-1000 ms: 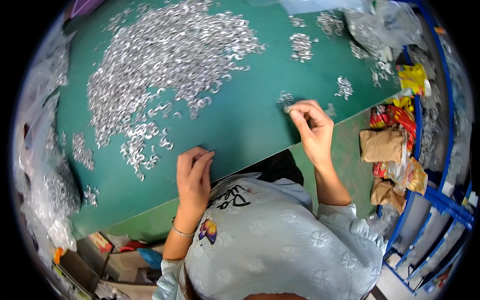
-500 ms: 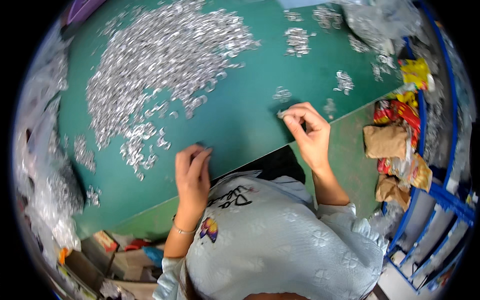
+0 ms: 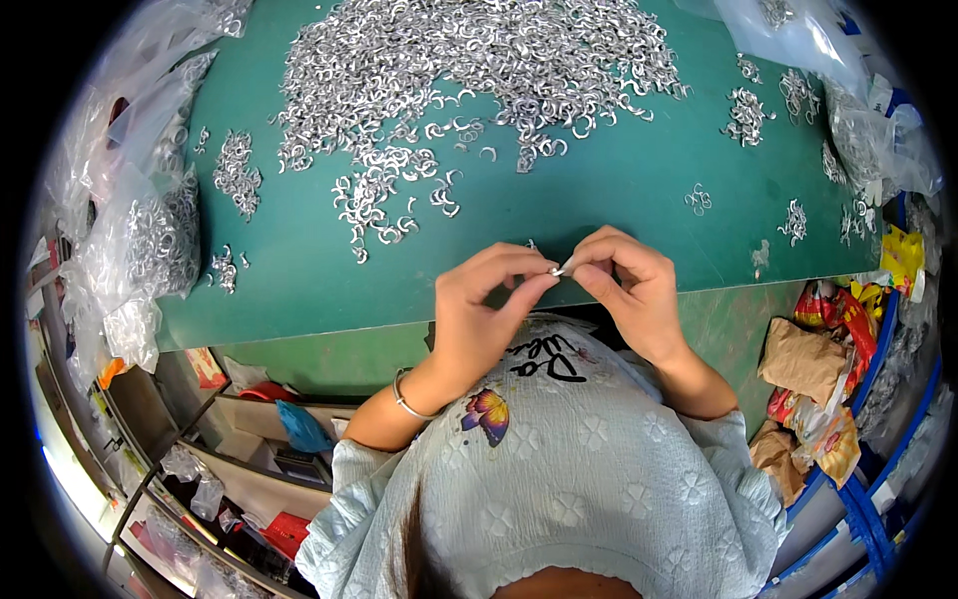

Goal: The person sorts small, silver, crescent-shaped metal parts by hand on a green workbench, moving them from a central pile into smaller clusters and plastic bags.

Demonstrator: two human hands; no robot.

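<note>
— Green matting covers the worktable [image 3: 619, 210], right? Where are the hands on it?

— Both are at its near edge, close to the person's chest. The left hand [image 3: 479, 309] and the right hand [image 3: 624, 285] meet fingertip to fingertip, and each is closed in a pinch on one small silvery metal clip [image 3: 559, 269] held between them, just above the mat's edge.

— Can you make out the clip's shape?

— Not well; it is tiny and mostly hidden by the fingers [image 3: 534, 285].

— Anything on the left arm?

— A thin silver bangle [image 3: 404, 399] sits on the wrist.

— And beyond the hands?

— Just ahead lie a few loose curved pieces, then a big heap of silvery hook-shaped metal parts [image 3: 469, 60] spreads across the far half of the mat. Smaller clusters [image 3: 743, 115] lie off to the right, well apart from the heap.

— The edges?

— Clear plastic bags of metal rings [image 3: 150, 240] crowd the left side. On the right, below the table, are crumpled brown paper bags [image 3: 803, 364] and colourful wrappers beside a blue metal frame [image 3: 863, 509].
</note>
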